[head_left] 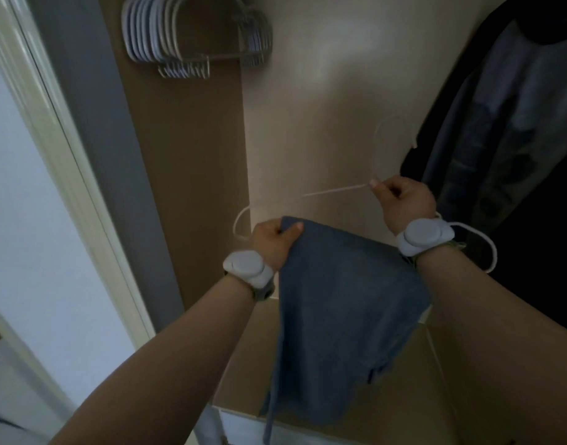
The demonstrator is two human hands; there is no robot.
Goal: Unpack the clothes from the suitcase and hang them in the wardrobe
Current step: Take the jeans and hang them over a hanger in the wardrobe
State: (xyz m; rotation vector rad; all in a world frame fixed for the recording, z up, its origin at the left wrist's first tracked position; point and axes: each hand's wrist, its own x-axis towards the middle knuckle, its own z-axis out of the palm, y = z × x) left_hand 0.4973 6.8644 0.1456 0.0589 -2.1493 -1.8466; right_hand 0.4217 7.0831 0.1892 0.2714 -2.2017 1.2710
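A blue garment [343,319] hangs folded in front of me, inside the open wardrobe [324,91]. My left hand [272,245] grips its upper left corner. My right hand [401,200] pinches a thin white hanger [333,190] just below its hook, above the garment's right side. The hanger's left arm curves down behind my left hand, and its right arm loops out past my right wrist. Whether the garment rests on the hanger's bar is hidden. The suitcase is out of view.
Several empty white hangers [195,30] are bunched at the wardrobe's top left. A dark grey printed shirt [506,117] hangs at the right. The brown side panel [186,155] and a white door frame [67,162] stand to the left. The wardrobe floor [404,396] lies below.
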